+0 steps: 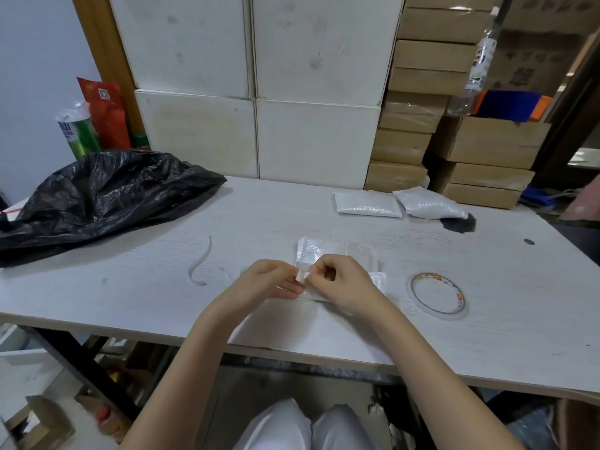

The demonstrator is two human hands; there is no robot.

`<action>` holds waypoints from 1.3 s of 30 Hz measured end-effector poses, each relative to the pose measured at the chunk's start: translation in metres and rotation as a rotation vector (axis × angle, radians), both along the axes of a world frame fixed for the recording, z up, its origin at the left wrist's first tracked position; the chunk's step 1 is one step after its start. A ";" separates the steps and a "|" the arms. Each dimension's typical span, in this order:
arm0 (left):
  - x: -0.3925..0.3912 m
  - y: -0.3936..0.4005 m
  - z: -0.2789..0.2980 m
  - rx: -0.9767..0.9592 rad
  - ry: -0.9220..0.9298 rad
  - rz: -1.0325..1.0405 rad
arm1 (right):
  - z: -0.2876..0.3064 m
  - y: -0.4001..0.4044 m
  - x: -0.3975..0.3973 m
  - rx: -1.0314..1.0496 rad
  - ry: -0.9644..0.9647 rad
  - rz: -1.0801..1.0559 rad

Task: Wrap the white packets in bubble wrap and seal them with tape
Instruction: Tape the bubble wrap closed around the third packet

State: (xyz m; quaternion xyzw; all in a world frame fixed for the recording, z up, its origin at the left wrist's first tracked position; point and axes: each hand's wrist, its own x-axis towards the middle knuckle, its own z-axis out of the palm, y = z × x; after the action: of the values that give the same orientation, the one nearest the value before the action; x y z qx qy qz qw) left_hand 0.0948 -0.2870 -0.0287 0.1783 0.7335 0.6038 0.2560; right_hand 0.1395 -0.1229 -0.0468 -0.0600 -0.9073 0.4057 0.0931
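Clear tape piece [302,277], probably, pinched between left hand [266,280] and right hand [341,284]; bubble-wrapped packet [334,254] directly below, toward 12 o'clock, long axis 9-to-3.

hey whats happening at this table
A person is sealing a small bubble-wrapped bundle on the white wooden table. The left hand and right hand pinch a short piece of tape at its near edge. The thin ring-shaped tape roll lies to the right; two white bead-filled packets wait at the back.
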 end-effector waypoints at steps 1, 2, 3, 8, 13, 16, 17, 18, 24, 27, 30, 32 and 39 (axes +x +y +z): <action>0.002 0.003 0.001 -0.047 0.058 0.008 | 0.000 0.000 0.000 0.008 -0.004 0.005; 0.003 0.007 0.000 -0.084 0.119 0.033 | 0.001 -0.001 0.001 0.003 -0.007 0.012; 0.004 0.011 -0.002 -0.104 0.165 0.069 | 0.001 0.000 0.001 -0.017 -0.008 0.020; -0.001 0.019 -0.018 -0.383 0.613 0.196 | 0.008 0.006 0.007 -0.215 0.000 0.007; -0.001 0.026 -0.026 -0.414 0.936 0.014 | 0.017 0.013 0.015 -0.321 0.003 -0.031; -0.005 0.030 -0.029 -0.439 0.980 0.023 | 0.021 0.029 0.022 -0.314 0.077 -0.108; -0.006 0.031 -0.029 -0.446 0.987 0.027 | 0.022 0.036 0.027 -0.317 0.091 -0.136; -0.006 0.032 -0.028 -0.457 0.989 0.030 | 0.024 0.043 0.033 -0.317 0.099 -0.160; -0.003 0.034 -0.027 -0.495 0.985 0.047 | 0.030 0.076 0.065 -0.691 0.105 -0.275; 0.001 0.035 -0.028 -0.534 0.959 0.036 | 0.026 0.085 0.076 -1.026 0.206 -0.355; 0.003 0.035 -0.027 -0.541 0.944 0.027 | 0.021 0.094 0.084 -1.218 0.324 -0.405; 0.004 0.034 -0.027 -0.547 0.944 0.020 | 0.018 0.102 0.089 -1.256 0.389 -0.457; 0.003 0.034 -0.027 -0.521 0.959 0.029 | 0.026 0.112 0.097 -1.139 0.491 -0.620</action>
State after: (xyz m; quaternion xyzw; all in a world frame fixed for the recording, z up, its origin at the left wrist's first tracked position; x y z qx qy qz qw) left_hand 0.0982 -0.2525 -0.0559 0.3543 0.8957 0.2567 -0.0799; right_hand 0.2370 -0.0109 -0.0209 -0.2627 -0.4468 0.7752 0.3612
